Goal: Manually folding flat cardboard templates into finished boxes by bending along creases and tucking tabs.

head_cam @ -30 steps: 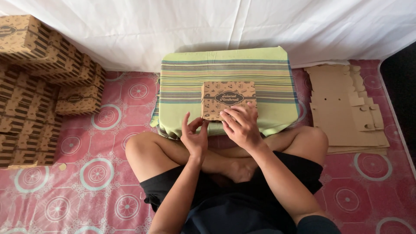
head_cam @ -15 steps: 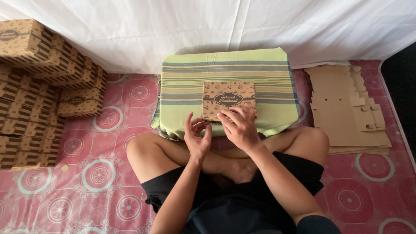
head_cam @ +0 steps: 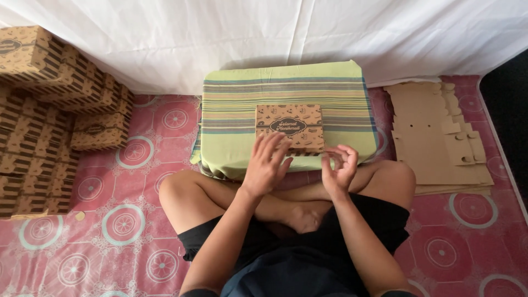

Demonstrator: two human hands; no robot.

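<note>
- The printed brown box (head_cam: 290, 127) lies flat and closed on the striped green cushion (head_cam: 280, 93), just beyond your fingertips, its near edge under the fingers of your left hand.
- Your hands have swapped sides across the box since a second ago: then one hand rested at its near right corner and the other hung below its near left corner; now your left hand (head_cam: 266, 164) lies spread over the near left corner and your right hand (head_cam: 340, 168) has come off the box altogether.
- To me that reads as the closing of this box being about finished: the lid sits level, no flap stands up, and only one hand is left on it.
- Stack of finished boxes (head_cam: 47, 104): well off to the left of your left fingers, all closed, so I cannot tell what, if anything, is in them.
- Pile of flat cardboard blanks (head_cam: 434, 137): to the right of your right fingers, unfolded, holding nothing.
- The box on the cushion is shut too; its inside is hidden.
- Left fingers (head_cam: 273, 147): spread wide and flat, touching the box's lid and near edge, gripping nothing.
- Right fingers (head_cam: 347, 156): curled loosely inward, narrow, empty, just off the box's near right corner and not touching it.
</note>
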